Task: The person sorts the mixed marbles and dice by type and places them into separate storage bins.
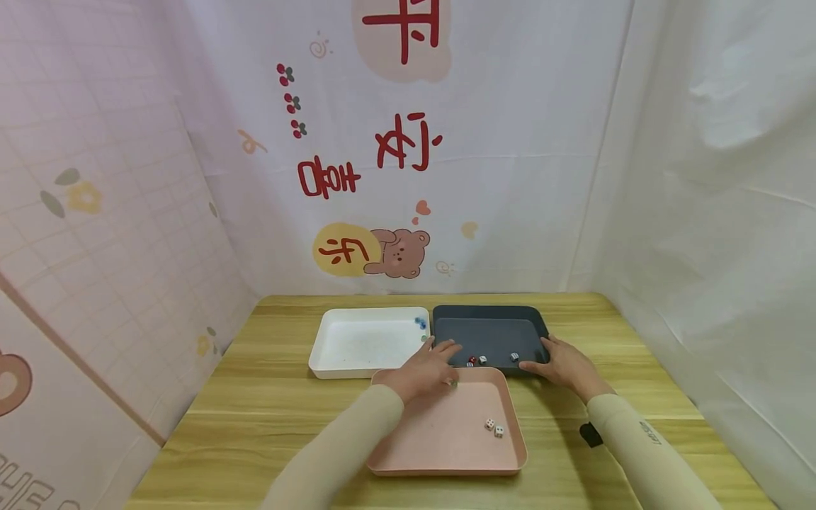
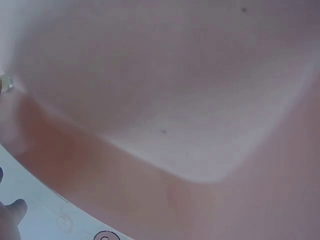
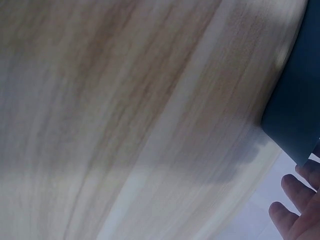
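Note:
My left hand (image 1: 426, 370) reaches over the far edge of the pink tray (image 1: 446, 473), fingers extended toward the white and dark trays. A greenish clear die (image 1: 454, 383) lies by its thumb at the tray's far wall; the left wrist view shows this die (image 2: 7, 83) at the left edge, beside a fingertip. Two white dice (image 1: 494, 428) sit in the pink tray's right half. My right hand (image 1: 569, 365) holds the dark tray (image 1: 487, 333) at its front right corner, thumb at the front rim, fingers along the right side. In the right wrist view, fingertips (image 3: 295, 192) show beside the tray's corner.
The dark tray holds a red die (image 1: 472, 359) and several white dice (image 1: 514, 357). Blue dice (image 1: 421, 323) and a green one (image 1: 424, 338) lie along the right side of the white tray (image 1: 363, 340). The wooden table (image 1: 255, 411) is bounded by hanging cloth (image 1: 510, 177).

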{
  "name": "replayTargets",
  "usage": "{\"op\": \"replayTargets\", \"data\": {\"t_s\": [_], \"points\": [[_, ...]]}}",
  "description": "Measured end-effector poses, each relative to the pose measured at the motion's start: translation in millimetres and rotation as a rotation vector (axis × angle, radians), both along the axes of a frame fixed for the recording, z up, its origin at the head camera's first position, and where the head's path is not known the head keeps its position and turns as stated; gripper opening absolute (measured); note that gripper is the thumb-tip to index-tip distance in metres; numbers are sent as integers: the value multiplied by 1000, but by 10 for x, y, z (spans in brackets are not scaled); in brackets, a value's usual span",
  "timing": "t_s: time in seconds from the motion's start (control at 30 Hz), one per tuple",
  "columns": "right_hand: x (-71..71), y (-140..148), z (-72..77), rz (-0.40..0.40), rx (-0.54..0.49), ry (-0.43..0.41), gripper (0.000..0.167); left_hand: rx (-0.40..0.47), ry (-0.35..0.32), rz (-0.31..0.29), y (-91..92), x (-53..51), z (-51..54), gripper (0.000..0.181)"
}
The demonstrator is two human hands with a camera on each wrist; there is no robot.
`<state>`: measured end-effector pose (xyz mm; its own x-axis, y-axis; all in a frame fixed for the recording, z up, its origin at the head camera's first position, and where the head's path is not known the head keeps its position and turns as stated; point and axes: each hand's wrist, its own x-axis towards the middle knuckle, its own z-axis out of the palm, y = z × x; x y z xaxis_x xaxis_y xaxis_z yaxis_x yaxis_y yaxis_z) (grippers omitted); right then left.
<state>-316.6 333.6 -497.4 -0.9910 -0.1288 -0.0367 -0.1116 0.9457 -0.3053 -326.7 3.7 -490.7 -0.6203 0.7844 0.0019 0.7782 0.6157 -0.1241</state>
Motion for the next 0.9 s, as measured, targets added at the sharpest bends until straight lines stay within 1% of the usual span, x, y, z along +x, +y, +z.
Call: {"op": "replayTargets", "data": {"t_s": [0.1,0.2,0.3,0.4,0.5,0.6,0.67,0.73,0.9], "points": [[1,-1,-6,0,-1,4,103,-40,39,-22,29,13,-25,30],[8,-6,-9,0,3,12,103,-77,79,-32,59,33,-43,26],[11,-7,-8,-4,4,15,103,-110,122,-24,78,38,-66,22],[8,-5,-8,-4,5,15,104,-124,134,-11,77,30,-75,20],[11,-3,-7,-8,-3,12,103,-115,121,-12,58,21,-58,19],[10,-7,-2,-11,-6,11,102,-68,88,-17,16,16,-19,16],[9,-8,3,-9,-6,10,102,-28,52,-13,-14,12,12,13],[8,-6,6,-8,-3,7,102,1,28,-12,-46,0,51,12],[4,-1,0,-6,-1,6,102,29,-11,6,-127,-24,168,9]]}}
